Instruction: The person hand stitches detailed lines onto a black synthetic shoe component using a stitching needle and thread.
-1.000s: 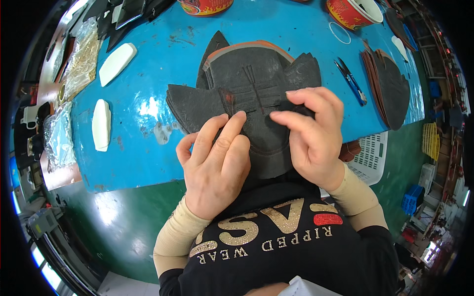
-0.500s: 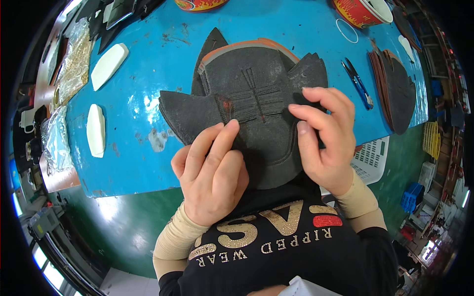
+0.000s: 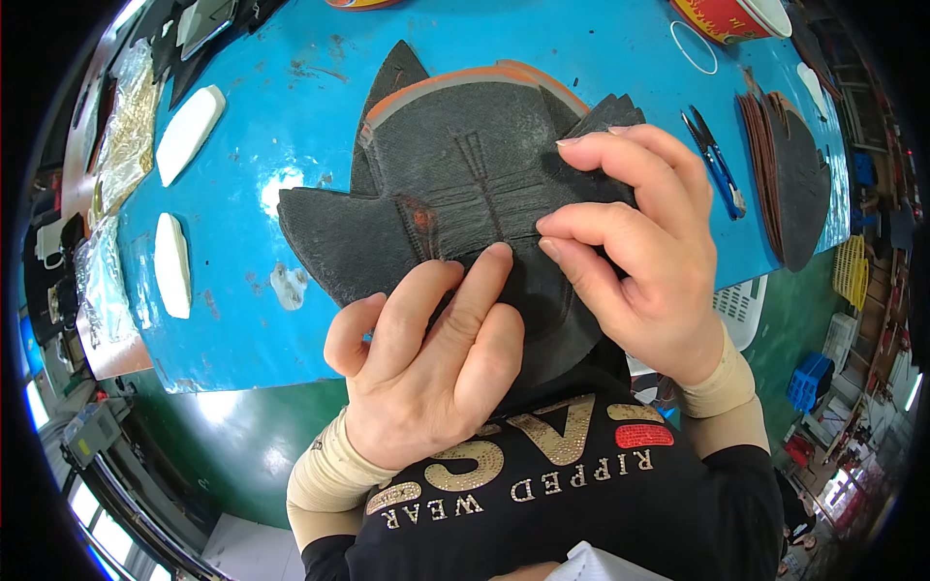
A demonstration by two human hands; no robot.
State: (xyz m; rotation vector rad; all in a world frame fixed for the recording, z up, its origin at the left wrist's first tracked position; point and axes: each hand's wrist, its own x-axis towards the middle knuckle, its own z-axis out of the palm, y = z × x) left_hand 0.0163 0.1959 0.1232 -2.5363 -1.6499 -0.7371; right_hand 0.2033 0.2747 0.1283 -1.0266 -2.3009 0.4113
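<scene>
Dark grey leather pieces (image 3: 426,126), lying in a layered stack with pointed side flaps, are in front of me at the table's near edge. Narrow slits or strips cross the middle of the top piece, and a reddish-brown mark shows beside them. My left hand (image 3: 426,368) rests over the near part, its index fingertip touching the piece by the strips and its fingers apart. On the right, my right hand (image 3: 644,252) has thumb and index pinched together just above the strips, with the other fingers raised. What the pinch holds, if anything, is too small to tell.
The blue table (image 3: 252,145) carries two white pads (image 3: 172,266) at left and blue-handled snips (image 3: 715,165) at right. Beyond the snips stands another stack of dark pieces (image 3: 799,194). A red bowl (image 3: 727,19) and a white ring (image 3: 694,48) lie at the far right.
My right thumb and index have closed into a pinch and moved left over the strips. My left hand has shifted right, its index finger reaching further. The leather pieces have moved slightly left in view.
</scene>
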